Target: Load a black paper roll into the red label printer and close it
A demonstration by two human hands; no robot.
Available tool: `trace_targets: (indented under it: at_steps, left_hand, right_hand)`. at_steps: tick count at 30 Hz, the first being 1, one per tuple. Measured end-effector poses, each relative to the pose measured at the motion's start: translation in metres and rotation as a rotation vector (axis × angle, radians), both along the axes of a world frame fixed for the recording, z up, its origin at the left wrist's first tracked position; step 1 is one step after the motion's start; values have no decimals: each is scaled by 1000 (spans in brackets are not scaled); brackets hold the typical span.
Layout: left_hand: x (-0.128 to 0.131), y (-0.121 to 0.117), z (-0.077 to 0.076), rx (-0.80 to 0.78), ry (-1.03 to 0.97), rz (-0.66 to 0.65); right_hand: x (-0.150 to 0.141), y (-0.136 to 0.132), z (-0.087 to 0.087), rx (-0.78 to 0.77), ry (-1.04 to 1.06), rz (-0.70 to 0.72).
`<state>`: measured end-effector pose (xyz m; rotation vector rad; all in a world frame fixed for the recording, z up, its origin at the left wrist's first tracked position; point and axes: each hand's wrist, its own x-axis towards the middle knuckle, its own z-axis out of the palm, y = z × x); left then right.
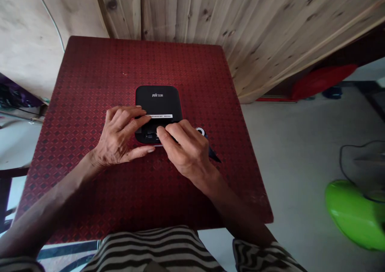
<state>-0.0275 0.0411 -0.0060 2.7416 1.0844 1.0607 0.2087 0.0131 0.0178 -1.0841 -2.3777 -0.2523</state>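
A flat black device [158,101] with rounded corners, a red edge and pale lettering lies on the red patterned table [99,75]. Across it runs a white label strip [162,116]; below that is a recessed section near its front edge. My left hand [118,135] is open over the device's left side, fingertips by the strip and thumb stretched out near the front edge. Thumb and fingers of my right hand [186,145] are pinched together at the recess; whatever they hold is hidden. Just right of that hand sits a dark item with a white ring [200,131] and a pointed end, partly covered.
Wooden plank wall [186,11] borders the table's far side. To the right on the floor stand a green plastic object [355,216] and a dark cable [343,159]. A red object [321,81] lies farther back. A thin pale cable [51,15] hangs at left.
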Motion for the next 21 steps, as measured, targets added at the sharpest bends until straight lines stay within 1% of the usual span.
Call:
trace_targets:
  at_steps: [3,6,9,13,17,19,21]
  left_hand:
    - [1,1,-3,46,15,23]
    - [2,3,-3,100,21,19]
    - [3,6,-4,121,33,19]
    - [5,6,-5,143,60,11]
    - [6,-4,-6,81,53,42]
    - [5,-13,-8,69,11,91]
    - [2,-24,-11,92,-17,158]
  right_hand:
    - [0,1,1,-16,5,9]
    - [0,1,2,40,-12,14]
    - [-1,1,1,74,-33,1]
    - [-1,4,-3,113,-2,12]
    - [5,3,-6,129,65,24]
    - [11,-5,-7,153,129,34]
    - [18,-17,-12,149,194,66]
